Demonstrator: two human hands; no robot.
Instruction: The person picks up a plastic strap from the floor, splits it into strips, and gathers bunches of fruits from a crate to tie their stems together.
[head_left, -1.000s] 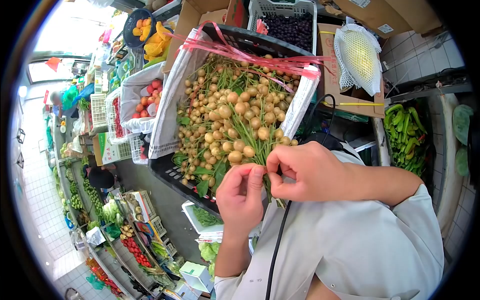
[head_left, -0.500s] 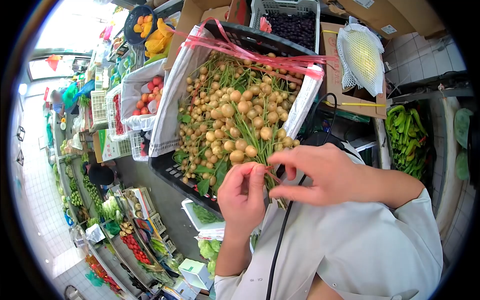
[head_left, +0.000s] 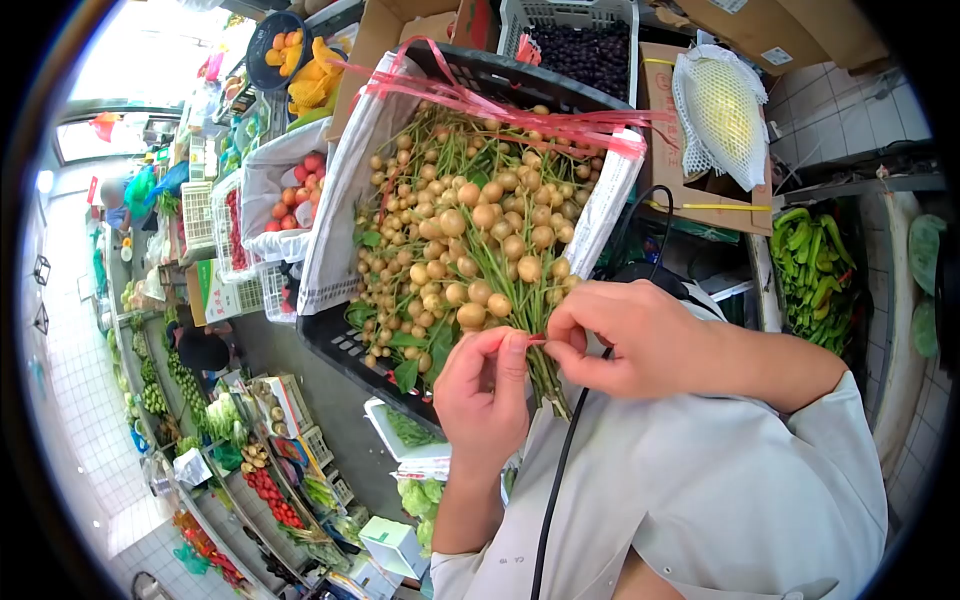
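A black crate [head_left: 330,350] lined with white printed sheet holds many round tan fruits [head_left: 455,222] on green stems. The stems [head_left: 545,385] of one bunch reach over the crate's near edge, between my hands. My left hand [head_left: 485,385] pinches a thin red tie [head_left: 536,341] beside those stems. On the other side, my right hand [head_left: 625,335] is closed with thumb and forefinger on the same tie. The tie spans the short gap between my fingertips, across the stems. Pink ribbon strands [head_left: 500,112] lie over the crate's far part.
Dark grapes [head_left: 590,60] fill a crate at the back. A netted fruit [head_left: 725,110] rests on a carton at the right, near green peppers [head_left: 810,275]. Red fruits [head_left: 298,195] sit in a lined crate at left. A black cable [head_left: 550,500] hangs over my shirt.
Half a second ago my right hand was spread with its fingers apart; now it has closed on the red tie. My left hand has stayed in nearly the same place, pinching.
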